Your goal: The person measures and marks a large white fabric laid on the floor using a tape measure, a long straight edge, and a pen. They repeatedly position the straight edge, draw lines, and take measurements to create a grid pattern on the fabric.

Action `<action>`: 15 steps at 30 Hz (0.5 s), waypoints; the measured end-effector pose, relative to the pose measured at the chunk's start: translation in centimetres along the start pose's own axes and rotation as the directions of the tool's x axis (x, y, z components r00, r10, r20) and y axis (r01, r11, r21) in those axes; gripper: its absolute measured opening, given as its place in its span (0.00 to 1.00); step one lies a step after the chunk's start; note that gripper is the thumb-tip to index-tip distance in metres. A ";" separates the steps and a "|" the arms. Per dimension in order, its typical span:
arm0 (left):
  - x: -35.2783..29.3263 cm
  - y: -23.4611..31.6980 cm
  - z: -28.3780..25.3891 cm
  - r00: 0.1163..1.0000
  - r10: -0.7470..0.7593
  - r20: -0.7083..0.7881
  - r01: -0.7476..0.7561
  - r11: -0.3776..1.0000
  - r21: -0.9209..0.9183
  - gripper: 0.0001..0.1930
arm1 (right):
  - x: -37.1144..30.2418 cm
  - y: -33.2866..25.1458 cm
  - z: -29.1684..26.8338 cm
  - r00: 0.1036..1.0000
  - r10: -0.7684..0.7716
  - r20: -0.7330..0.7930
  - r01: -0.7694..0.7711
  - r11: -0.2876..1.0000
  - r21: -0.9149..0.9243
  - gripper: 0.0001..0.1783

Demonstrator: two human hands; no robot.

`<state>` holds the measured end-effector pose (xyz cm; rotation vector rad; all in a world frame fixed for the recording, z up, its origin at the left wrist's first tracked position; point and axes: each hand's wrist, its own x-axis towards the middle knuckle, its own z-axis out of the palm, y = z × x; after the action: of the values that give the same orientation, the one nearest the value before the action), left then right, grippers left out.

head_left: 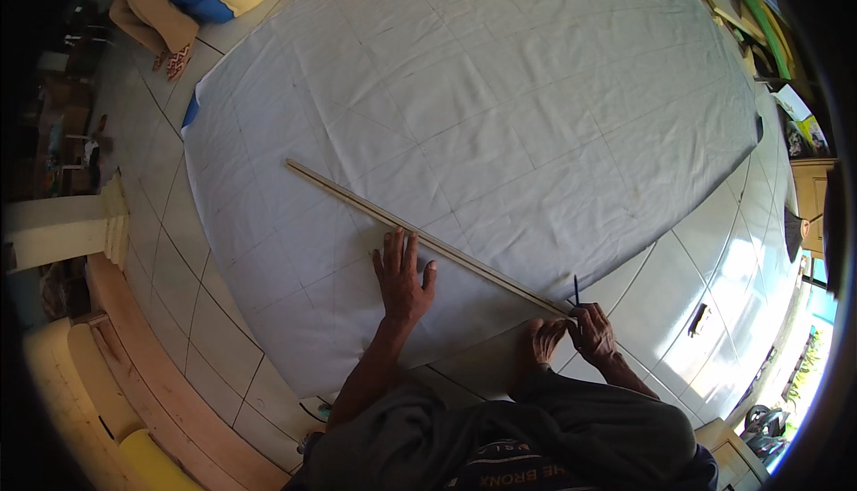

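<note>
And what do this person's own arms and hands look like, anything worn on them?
Both the left hand and right hand are bare, five-fingered human hands with slim wrists. No glove, watch or cable shows on either. The visible forearms are uncovered; no sleeve is in view. At the lower edge shows a dark shirt with pale printed lettering.

Tiled floor (207,348), wooden furniture (147,379), sunlight (736,263)

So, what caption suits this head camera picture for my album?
Left hand at a long, straight strip laid on pale cloth; right hand at its near end, holding a dark, pencil-like stick.
</note>
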<state>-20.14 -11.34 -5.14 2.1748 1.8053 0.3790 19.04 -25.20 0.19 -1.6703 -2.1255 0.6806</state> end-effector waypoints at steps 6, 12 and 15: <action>-0.2 -0.5 0.1 0.999 0.026 -0.018 -0.026 1.000 -0.011 0.36 | -0.6 -0.1 -0.7 0.997 0.033 0.063 -0.041 0.992 0.117 0.17; -0.7 -0.8 0.0 0.998 0.058 -0.031 -0.059 0.998 -0.025 0.35 | -3.2 -0.4 -0.8 0.991 0.051 0.123 -0.070 0.985 0.156 0.21; -0.8 -0.7 0.0 0.997 0.057 -0.043 -0.058 0.997 -0.042 0.35 | -4.6 -0.7 -0.1 0.986 0.107 0.125 -0.125 0.981 0.147 0.21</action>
<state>-20.95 -12.02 -5.41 2.2085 1.7423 0.4759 19.63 -29.84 0.78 -1.7178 -2.0050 0.9750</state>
